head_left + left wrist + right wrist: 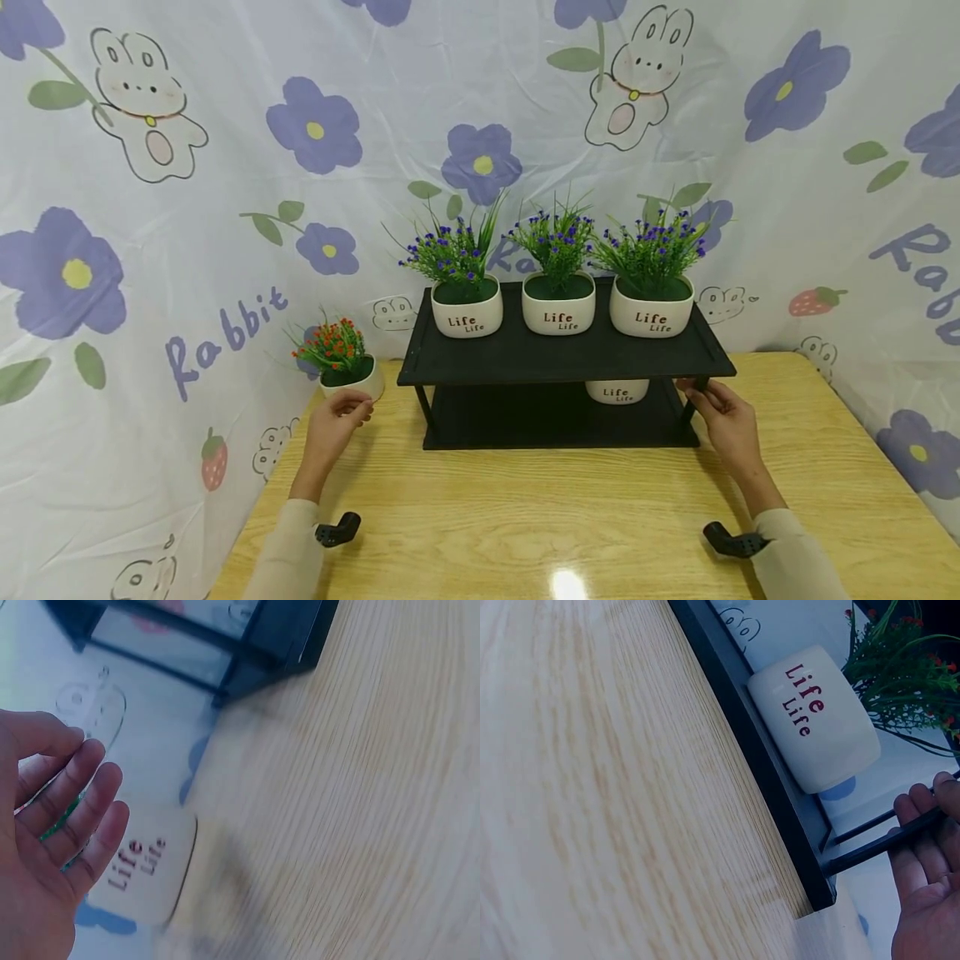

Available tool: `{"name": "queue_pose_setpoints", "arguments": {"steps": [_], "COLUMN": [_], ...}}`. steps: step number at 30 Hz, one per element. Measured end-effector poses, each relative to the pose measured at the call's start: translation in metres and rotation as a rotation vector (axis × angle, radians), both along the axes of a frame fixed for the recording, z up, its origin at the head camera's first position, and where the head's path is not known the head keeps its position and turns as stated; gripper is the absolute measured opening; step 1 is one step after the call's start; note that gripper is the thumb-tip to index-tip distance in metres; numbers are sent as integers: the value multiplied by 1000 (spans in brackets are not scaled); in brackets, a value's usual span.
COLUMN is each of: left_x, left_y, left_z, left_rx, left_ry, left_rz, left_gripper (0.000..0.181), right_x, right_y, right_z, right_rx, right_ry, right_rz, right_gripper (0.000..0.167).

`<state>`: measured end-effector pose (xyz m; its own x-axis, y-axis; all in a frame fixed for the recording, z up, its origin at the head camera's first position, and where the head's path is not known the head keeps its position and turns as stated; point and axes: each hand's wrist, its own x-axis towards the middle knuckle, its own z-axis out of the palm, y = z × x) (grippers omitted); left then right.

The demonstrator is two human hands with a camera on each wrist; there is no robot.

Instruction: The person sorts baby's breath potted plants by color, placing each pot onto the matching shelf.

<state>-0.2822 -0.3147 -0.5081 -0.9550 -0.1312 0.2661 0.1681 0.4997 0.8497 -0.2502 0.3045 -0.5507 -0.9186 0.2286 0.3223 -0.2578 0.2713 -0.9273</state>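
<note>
A two-tier black shelf [525,358] stands on the table. Around its front right post [885,849] curl the fingers of my right hand [726,421], gripping it. Beside the shelf's left end, my left hand [337,429] hovers just in front of a white pot [142,862] with red flowers [341,343]. Its fingers are loosely bent and hold nothing; they partly cover the pot. On the lower tier sits another white pot [817,720] with red flowers, its plant hidden in the head view by the upper tier.
Three white pots with purple flowers stand in a row on the upper tier: a left pot [467,310], a middle pot [558,307] and a right pot [652,308]. The wooden table [525,517] spreads in front. Behind hangs a printed curtain [420,67].
</note>
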Motion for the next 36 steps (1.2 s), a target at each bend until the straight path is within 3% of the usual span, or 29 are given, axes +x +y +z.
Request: {"name": "queue_pose_setpoints", "arguments": {"steps": [9, 17, 26, 31, 36], "left_x": [-10, -19, -34, -41, -49], "left_y": [-27, -43, -52, -54, -58], "left_z": [-4, -6, -5, -7, -9], "left_rx": [-51, -55, -10, -15, 32], "left_ry": [-11, -57, -106, -200, -275], "left_rz": [186, 246, 232, 205, 164], "left_gripper": [25, 48, 85, 99, 106], "right_x": [-1, -2, -4, -5, -3], "right_y": [0, 1, 1, 1, 1], "right_z": [-1, -2, -1, -1, 0], "right_rx": [-7, 6, 4, 2, 12], "right_ry": [2, 4, -4, -3, -14], "right_rz": [-2, -7, -10, -13, -10], "right_gripper": [40, 40, 38, 38, 40]}}
